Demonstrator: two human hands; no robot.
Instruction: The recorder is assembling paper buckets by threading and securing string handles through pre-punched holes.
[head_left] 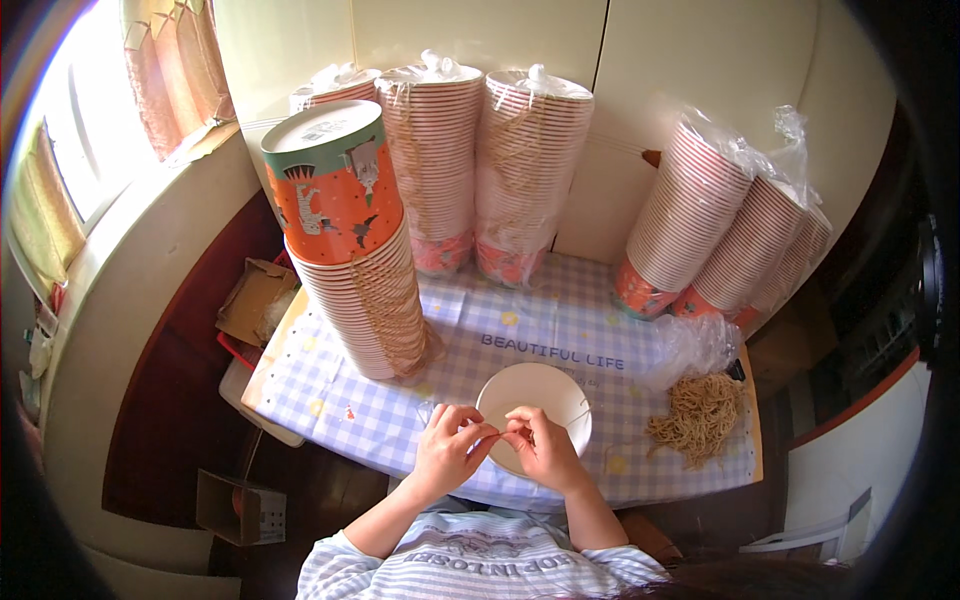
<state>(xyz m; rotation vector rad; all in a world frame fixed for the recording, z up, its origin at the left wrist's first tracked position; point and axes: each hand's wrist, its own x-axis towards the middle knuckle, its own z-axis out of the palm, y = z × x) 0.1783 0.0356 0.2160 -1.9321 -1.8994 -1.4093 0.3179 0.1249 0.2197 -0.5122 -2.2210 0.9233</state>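
A white-lined paper bucket (553, 389) stands at the near edge of the table, its open mouth facing me. My left hand (446, 452) is at the bucket's left rim, thumb and fingers pinched together. My right hand (543, 452) lies over the bucket's near side, its fingers also closed in a pinch. The fingertips of both hands meet at the near left of the bucket; whatever they hold is too small to make out. A thin pale strand crosses the bucket's right rim. To the right lies a loose heap of beige cords (697, 418).
A tall stack of nested buckets (362, 310), topped by an upturned orange-and-green bucket (335, 205), stands at left. Plastic-wrapped bucket stacks (530, 160) line the back, and more wrapped stacks (690, 210) lean at right. Crumpled clear plastic (697, 348) lies beside the cords on the checked tablecloth (465, 318).
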